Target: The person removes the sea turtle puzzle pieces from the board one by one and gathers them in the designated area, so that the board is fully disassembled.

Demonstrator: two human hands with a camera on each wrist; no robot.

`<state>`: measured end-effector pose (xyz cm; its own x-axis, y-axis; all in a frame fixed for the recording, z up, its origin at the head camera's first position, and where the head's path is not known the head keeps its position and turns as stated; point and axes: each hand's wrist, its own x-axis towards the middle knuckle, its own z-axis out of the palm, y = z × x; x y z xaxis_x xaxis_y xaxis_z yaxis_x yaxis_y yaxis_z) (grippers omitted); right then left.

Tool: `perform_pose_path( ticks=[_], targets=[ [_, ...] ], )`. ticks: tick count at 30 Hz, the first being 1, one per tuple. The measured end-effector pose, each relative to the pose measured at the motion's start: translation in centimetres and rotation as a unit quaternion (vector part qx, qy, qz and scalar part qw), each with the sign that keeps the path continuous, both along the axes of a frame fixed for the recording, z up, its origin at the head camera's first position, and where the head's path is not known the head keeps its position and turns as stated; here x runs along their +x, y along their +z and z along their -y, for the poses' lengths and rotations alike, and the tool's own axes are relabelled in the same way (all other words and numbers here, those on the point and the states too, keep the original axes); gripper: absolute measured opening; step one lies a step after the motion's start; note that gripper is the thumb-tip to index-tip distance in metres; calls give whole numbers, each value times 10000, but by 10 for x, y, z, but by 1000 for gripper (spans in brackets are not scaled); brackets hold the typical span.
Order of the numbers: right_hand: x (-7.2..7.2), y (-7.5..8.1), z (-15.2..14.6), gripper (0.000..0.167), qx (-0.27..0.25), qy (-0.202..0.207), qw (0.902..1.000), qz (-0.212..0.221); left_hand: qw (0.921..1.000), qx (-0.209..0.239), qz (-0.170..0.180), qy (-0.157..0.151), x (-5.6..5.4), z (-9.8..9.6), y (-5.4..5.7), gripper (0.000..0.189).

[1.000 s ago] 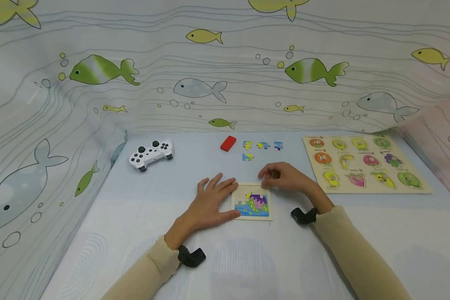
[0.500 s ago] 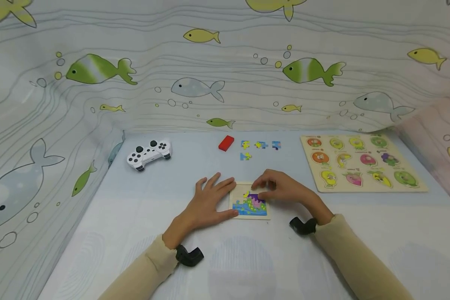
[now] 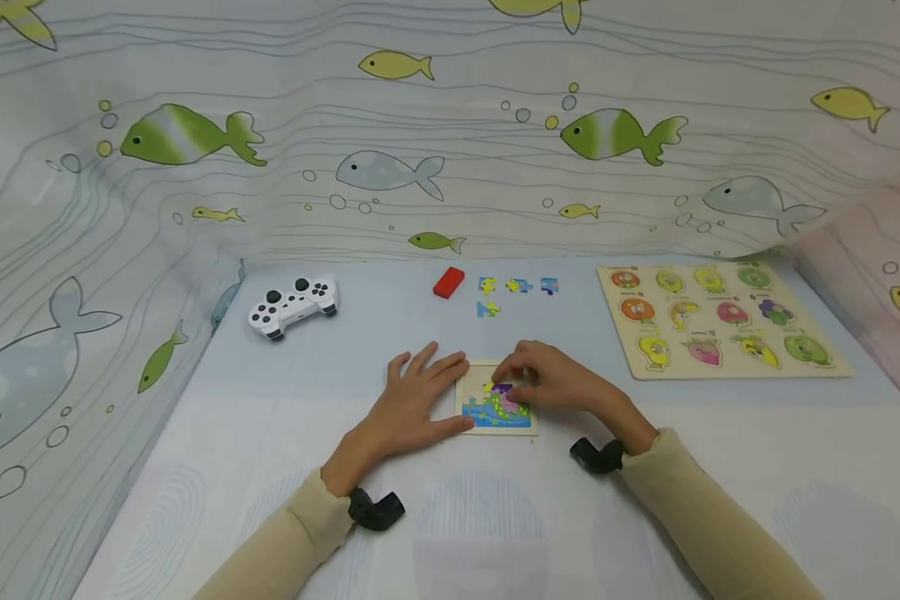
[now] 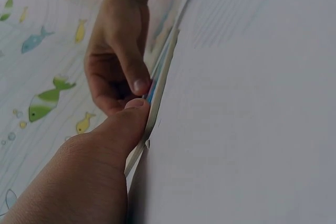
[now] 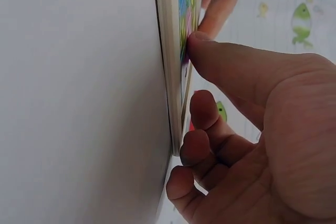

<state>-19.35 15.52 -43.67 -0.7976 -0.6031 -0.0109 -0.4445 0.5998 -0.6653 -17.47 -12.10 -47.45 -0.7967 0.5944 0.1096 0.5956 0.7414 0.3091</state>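
Observation:
A small square jigsaw puzzle in a pale wooden frame (image 3: 496,431) lies on the table, its lower part filled with a blue, green, pink and purple picture. My left hand (image 3: 411,408) rests spread at its left side, fingertips at the upper left corner and thumb on the lower left. Over the upper right part, my right hand (image 3: 551,377) holds thumb and index finger at a purple puzzle piece (image 3: 502,387), partly hidden by them. In the right wrist view the thumb (image 5: 210,56) touches the picture, while the other fingers curl beside the frame.
Several loose puzzle pieces (image 3: 519,286) lie behind the frame, with a red block (image 3: 448,282) to their left. A white game controller (image 3: 294,307) sits at the back left. On the right lies a wooden fruit puzzle board (image 3: 720,371). Fish-printed cloth (image 3: 390,225) rises behind the table.
My right hand has moved left from the frame's upper right corner onto the purple part of the picture. The left hand keeps its place on the frame. The head view has shifted slightly.

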Motion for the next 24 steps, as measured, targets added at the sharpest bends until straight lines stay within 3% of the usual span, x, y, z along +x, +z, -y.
perform_pose_path(
  ticks=[10,24],
  targets=[
    [2,2,3,34,46,51,9999,-119,10000,31,-29,-19,-1,0,2,83],
    [4,5,6,33,141,141,9997,-154,10000,59,8,-7,-1,0,3,83]
  ],
)
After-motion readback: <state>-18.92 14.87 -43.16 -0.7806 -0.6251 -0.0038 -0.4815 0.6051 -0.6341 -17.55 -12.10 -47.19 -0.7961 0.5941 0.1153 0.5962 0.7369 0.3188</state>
